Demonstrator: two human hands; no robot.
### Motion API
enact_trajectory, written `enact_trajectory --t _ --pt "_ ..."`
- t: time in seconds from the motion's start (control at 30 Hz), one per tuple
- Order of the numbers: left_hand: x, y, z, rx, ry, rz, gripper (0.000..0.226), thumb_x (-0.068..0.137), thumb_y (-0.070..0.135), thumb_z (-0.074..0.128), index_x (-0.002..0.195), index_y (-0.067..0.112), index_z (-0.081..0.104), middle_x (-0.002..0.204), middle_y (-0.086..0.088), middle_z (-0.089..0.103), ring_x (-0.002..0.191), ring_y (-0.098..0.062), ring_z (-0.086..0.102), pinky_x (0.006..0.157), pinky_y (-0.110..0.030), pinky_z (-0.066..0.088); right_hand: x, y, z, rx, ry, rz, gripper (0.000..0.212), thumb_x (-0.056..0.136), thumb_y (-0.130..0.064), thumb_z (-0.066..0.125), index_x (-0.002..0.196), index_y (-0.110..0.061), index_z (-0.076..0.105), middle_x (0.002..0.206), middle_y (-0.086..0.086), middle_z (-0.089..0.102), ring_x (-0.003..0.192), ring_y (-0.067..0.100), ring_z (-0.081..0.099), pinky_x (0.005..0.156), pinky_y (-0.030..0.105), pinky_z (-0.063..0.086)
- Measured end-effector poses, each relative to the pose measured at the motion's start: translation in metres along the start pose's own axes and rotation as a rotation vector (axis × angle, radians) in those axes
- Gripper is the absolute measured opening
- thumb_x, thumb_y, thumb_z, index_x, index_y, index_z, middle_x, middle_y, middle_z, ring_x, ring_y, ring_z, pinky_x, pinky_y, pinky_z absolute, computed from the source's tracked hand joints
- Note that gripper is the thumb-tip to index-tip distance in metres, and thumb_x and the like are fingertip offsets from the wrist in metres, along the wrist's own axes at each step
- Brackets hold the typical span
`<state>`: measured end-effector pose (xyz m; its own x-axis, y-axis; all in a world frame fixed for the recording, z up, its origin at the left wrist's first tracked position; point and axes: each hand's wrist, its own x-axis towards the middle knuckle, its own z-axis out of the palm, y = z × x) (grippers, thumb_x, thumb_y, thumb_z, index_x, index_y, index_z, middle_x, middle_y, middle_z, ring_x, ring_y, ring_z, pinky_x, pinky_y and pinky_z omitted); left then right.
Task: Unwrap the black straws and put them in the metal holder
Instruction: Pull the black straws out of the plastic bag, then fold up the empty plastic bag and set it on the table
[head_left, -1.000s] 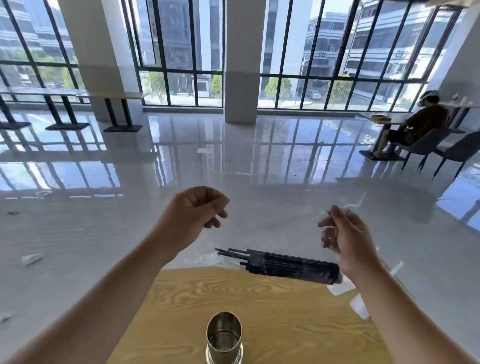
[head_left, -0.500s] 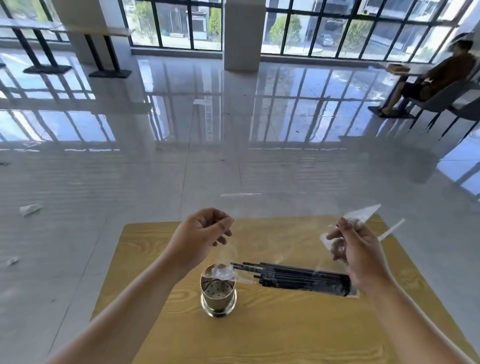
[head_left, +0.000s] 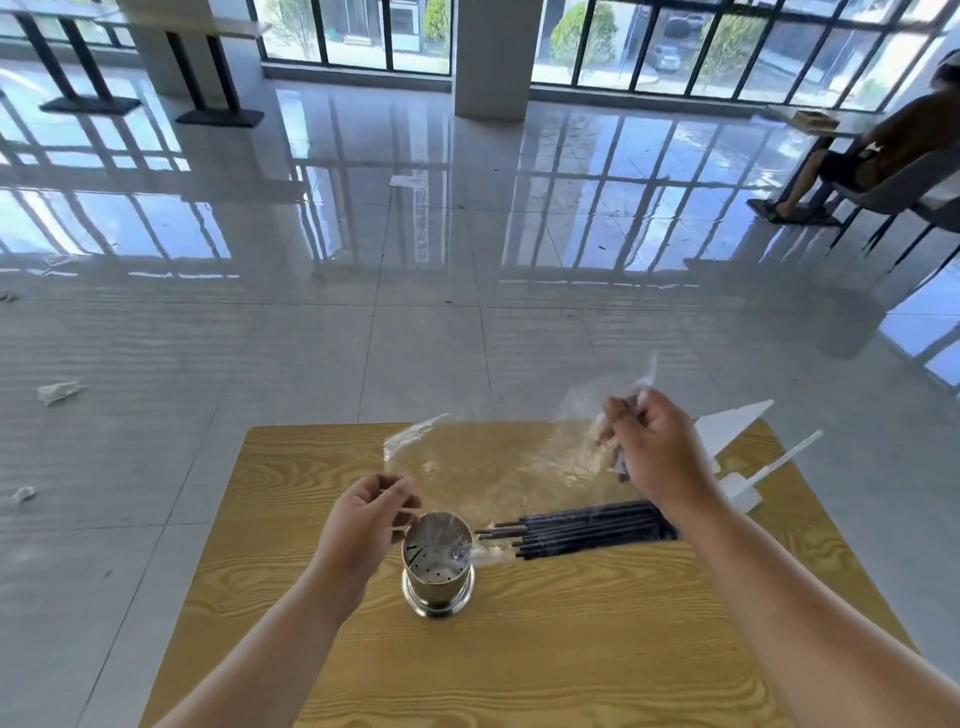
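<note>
Head view: my right hand (head_left: 657, 447) pinched the clear wrapper (head_left: 498, 462) aloft, my left hand (head_left: 363, 525) pinched closed beside the metal holder (head_left: 438, 564). The black straws (head_left: 582, 530) lay flat on the table (head_left: 519, 675), long axis left-right, below my nearer right hand.

A clear plastic wrapper (head_left: 498, 462) is stretched above a wooden surface (head_left: 519, 649), pinched by the left hand (head_left: 363, 525) at its near corner and the right hand (head_left: 660, 452) at its far end. Black straws (head_left: 582, 530) lie bundled at 3 o'clock of the upright metal holder (head_left: 438, 564). White paper scraps (head_left: 737, 457) rest at 2 o'clock.
</note>
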<state>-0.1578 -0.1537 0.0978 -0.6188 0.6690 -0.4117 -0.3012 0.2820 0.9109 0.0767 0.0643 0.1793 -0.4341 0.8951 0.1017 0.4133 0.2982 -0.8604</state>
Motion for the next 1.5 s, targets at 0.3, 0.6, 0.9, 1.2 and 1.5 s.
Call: enact_trajectory --t 0.3,0.6,0.9,1.2,1.5 --pt "0.006 -0.039 -0.027 -0.218 0.161 -0.172 0.016 0.103 0.027 0.061 0.105 0.013 0.068 0.091 -0.004 0.078 0.083 -0.023 0.072 0.080 -0.042 0.053 0.018 -0.070 0.072 -0.343 -0.121 -0.151 0.029 0.107 -0.038 0.057 0.083 -0.022 0.053 0.076 0.004 0.069 0.067 0.025 0.066 0.057 0.035 0.050" --pt "0.009 -0.056 -0.034 -0.299 0.150 -0.249 0.019 0.104 0.026 0.060 0.112 0.012 0.070 0.102 -0.009 0.079 0.095 -0.028 0.073 0.085 -0.046 0.056 0.020 -0.108 0.096 -0.512 -0.171 -0.232 0.034 0.107 -0.038 0.054 0.077 -0.027 0.042 0.073 0.000 0.063 0.067 0.019 0.059 0.055 0.035 0.040" --pt "0.002 -0.040 -0.024 -0.329 0.060 -0.198 0.036 0.100 0.043 0.060 0.118 0.013 0.069 0.107 -0.010 0.080 0.104 -0.031 0.074 0.082 -0.042 0.054 0.026 -0.149 0.075 -0.485 -0.153 -0.247 0.032 0.105 -0.041 0.057 0.086 -0.016 0.055 0.079 0.004 0.071 0.080 0.028 0.069 0.073 0.046 0.059" --pt "-0.007 -0.025 -0.017 -0.270 0.003 -0.143 0.043 0.099 0.049 0.059 0.121 0.013 0.068 0.108 -0.010 0.081 0.107 -0.031 0.074 0.085 -0.043 0.055 0.024 -0.172 0.059 -0.475 -0.135 -0.289 0.031 0.105 -0.040 0.057 0.084 -0.017 0.054 0.080 0.003 0.071 0.082 0.026 0.073 0.075 0.048 0.061" --pt "-0.015 -0.003 -0.022 -0.132 -0.074 -0.112 0.076 0.070 0.063 0.080 0.131 0.024 0.055 0.130 0.000 0.067 0.119 -0.021 0.064 0.095 -0.045 0.053 0.042 -0.171 0.009 -0.430 0.020 -0.283 0.037 0.104 -0.038 0.063 0.079 -0.012 0.052 0.063 0.001 0.061 0.048 0.003 0.062 0.058 0.044 0.056"
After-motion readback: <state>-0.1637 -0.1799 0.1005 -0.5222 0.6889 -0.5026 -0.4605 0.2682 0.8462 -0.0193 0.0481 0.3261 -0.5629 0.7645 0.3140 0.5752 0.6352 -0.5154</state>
